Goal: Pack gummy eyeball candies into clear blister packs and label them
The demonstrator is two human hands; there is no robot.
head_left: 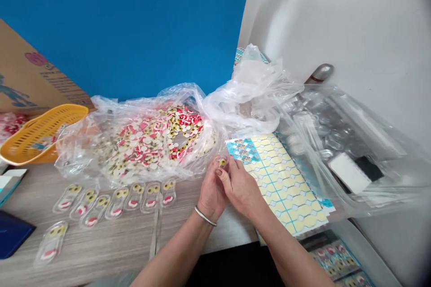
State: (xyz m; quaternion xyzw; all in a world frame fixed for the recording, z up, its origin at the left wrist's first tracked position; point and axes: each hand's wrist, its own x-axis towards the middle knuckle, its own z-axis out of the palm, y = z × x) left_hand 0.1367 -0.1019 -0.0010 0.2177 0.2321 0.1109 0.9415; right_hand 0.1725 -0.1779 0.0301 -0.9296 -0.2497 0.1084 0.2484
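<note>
My left hand, with a silver bangle at the wrist, and my right hand meet at the table's near middle. Between their fingertips is a small clear plastic case with a yellow-and-black eye piece inside; my fingers cover most of it. Just behind them, an open clear bag spills over with red, white and yellow round pieces. To the left, several similar clear cases with yellow eyes and red mouths lie in a row, and one more case sits nearer the front left.
A yellow sticker sheet lies beside my right hand. Further right is a large clear bag of plastic parts. A crumpled white bag stands behind. An orange basket, a cardboard box and a dark blue object are left.
</note>
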